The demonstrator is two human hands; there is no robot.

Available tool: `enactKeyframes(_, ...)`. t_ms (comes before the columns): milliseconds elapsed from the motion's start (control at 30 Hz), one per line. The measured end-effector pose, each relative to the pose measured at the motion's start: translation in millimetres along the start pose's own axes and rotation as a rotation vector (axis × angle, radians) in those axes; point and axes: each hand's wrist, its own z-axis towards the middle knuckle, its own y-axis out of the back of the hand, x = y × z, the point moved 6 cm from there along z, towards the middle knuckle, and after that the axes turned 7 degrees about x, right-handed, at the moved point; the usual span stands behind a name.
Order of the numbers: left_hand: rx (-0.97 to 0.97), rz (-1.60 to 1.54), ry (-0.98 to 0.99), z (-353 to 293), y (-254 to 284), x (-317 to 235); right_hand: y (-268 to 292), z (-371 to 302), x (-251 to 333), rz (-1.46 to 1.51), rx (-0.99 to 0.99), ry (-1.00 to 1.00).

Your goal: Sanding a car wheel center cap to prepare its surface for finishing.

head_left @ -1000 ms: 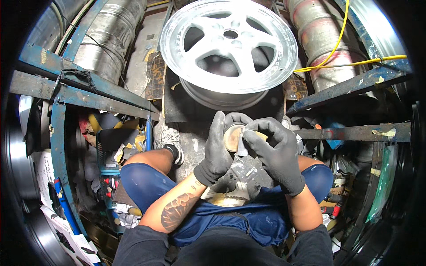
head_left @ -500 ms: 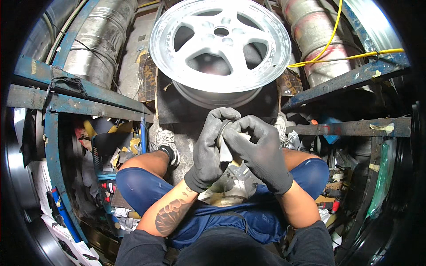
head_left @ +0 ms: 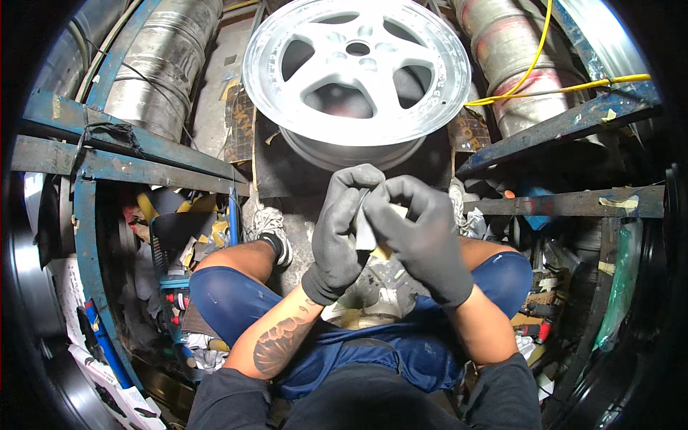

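Note:
In front of my lap, both hands, in dark grey work gloves, are close together. My left hand (head_left: pixel 337 233) is closed on a small folded piece of sandpaper (head_left: pixel 365 235), pale grey on the side that shows. My right hand (head_left: pixel 423 229) pinches the same piece near its top edge, fingertips almost touching those of the left. A yellowish bit (head_left: pixel 382 251) shows under the right fingers; whether it is part of the same sheet I cannot tell. Just beyond the hands, a pale silver five-spoke wheel rim (head_left: pixel 380 132) lies face up and touches neither hand.
The rim rests on a dark-covered stand (head_left: pixel 279 179). Metal drums (head_left: pixel 154 79) lie on both sides behind blue steel frames (head_left: pixel 158 161). A yellow cable (head_left: pixel 534 72) runs at the right. Scraps and tools fill the shelf (head_left: pixel 204 244) at left; a green plastic bag (head_left: pixel 618 287) hangs at right.
The fingers have shifted slightly around the sandpaper, and the right hand has turned a little. Less of its pale face shows now. The wheel rim has not moved.

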Motion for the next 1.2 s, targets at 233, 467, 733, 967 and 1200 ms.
enactKeyframes(233, 0.028, 0.198, -0.196, 3.7, 2.0, -17.5, 0.2, 1.6, 3.9, 0.022, 0.004, -0.042)
enactKeyframes(467, 0.047, 0.346, -0.24, 2.5, -0.5, -29.1, -0.5, 1.6, 7.3, 0.007, 0.038, -0.005)
enactKeyframes(733, -0.028, -0.001, -0.237, -1.4, -0.8, -19.2, -5.5, -1.8, -1.7, 0.022, 0.062, 0.096)
enactKeyframes(967, -0.049, 0.229, -0.266, -2.5, 1.3, -21.3, -2.8, 5.9, -13.9, 0.117, 0.024, -0.029)
enactKeyframes(1200, -0.026, 0.137, -0.204, 0.7, 3.3, -17.7, -10.8, -4.7, -0.2, -0.14, 0.034, 0.215)
